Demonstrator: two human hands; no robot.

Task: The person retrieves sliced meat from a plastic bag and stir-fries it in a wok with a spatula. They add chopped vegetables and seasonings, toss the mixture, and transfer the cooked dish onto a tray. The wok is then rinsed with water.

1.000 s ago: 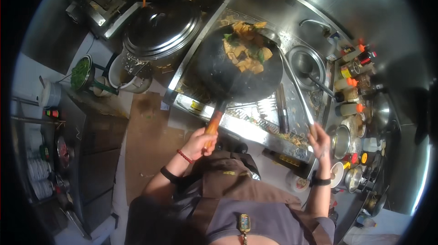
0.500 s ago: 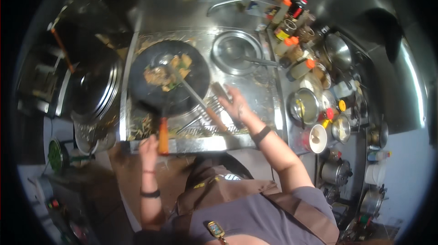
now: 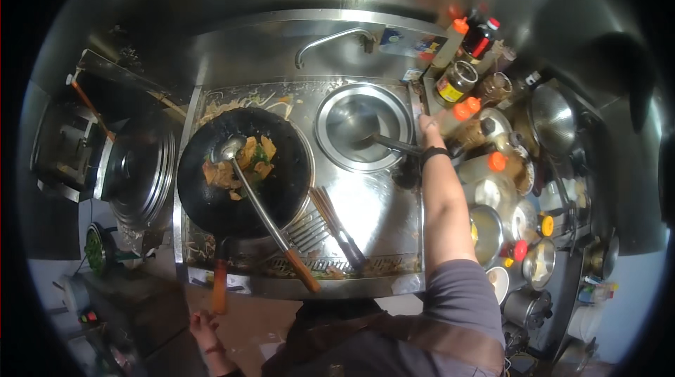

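Note:
My right hand reaches to the row of bottles right of the stove, against the body of an orange-capped squeeze bottle. Its fingers are partly hidden, so whether they grip it I cannot tell. Low at left, my left hand hangs with loosely curled, parted fingers, holding nothing, just below the orange handle of a black wok. Sliced food with green pieces lies in the wok. A ladle rests with its bowl in the food and its wooden handle toward the front edge.
A metal pan of liquid with a dark-handled ladle sits under a faucet. A long brown-tipped tool lies on the steel top by a slotted grate. Jars, bowls and bottles crowd the right; a lidded pot stands left.
My right hand has moved from beside the long brown-tipped tool to the bottles at far right. My left hand has drawn back from beside the wok handle. The whole view has shifted.

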